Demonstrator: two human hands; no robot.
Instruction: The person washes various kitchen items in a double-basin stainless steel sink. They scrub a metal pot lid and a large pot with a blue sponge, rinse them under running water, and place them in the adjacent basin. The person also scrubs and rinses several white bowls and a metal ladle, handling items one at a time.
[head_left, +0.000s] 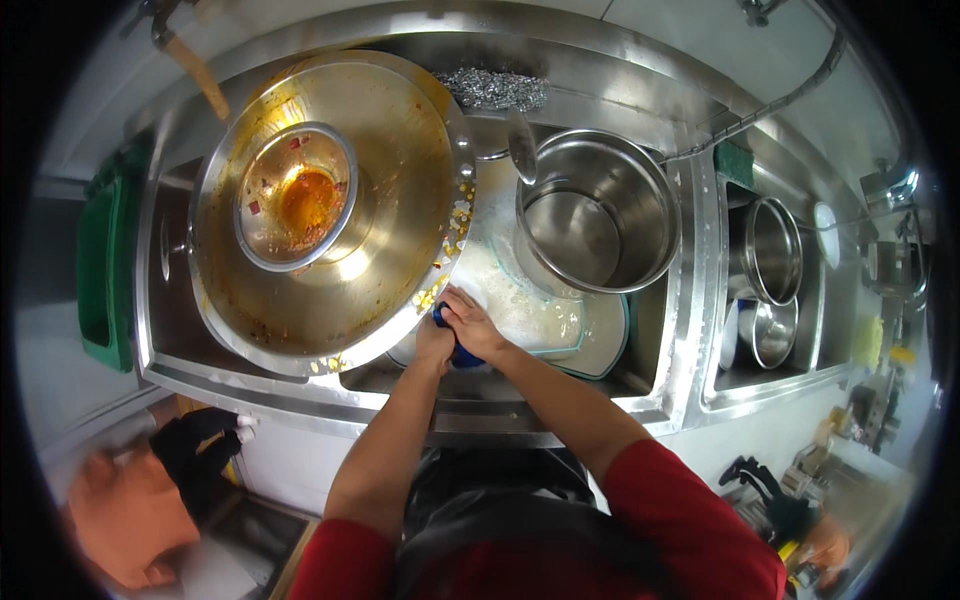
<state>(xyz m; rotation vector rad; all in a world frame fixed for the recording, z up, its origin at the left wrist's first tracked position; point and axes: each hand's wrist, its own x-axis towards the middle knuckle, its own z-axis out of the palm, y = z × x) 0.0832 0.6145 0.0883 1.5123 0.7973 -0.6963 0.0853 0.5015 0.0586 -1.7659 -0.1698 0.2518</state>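
Observation:
My left hand (435, 341) and my right hand (474, 326) meet over the front of a stainless steel sink, close around a blue object (466, 357) whose kind is mostly hidden. Which hand grips it is unclear. Just left of them a large, greasy steel basin (375, 300) rests tilted across the sink, food bits on its rim. Inside it stands a small steel bowl (296, 196) with orange-red oily residue. To the right of my hands, a deep steel pot (596, 214) stands in the sink among green-rimmed, pale containers (607, 337) and cloudy water.
Steel scouring wool (491, 88) lies on the back ledge beside a ladle-like utensil (523, 146). A smaller sink at right holds a steel pot (769, 251) and a bowl (772, 334). A green bin (101, 274) stands left. Rubber gloves hang at lower left (135, 510).

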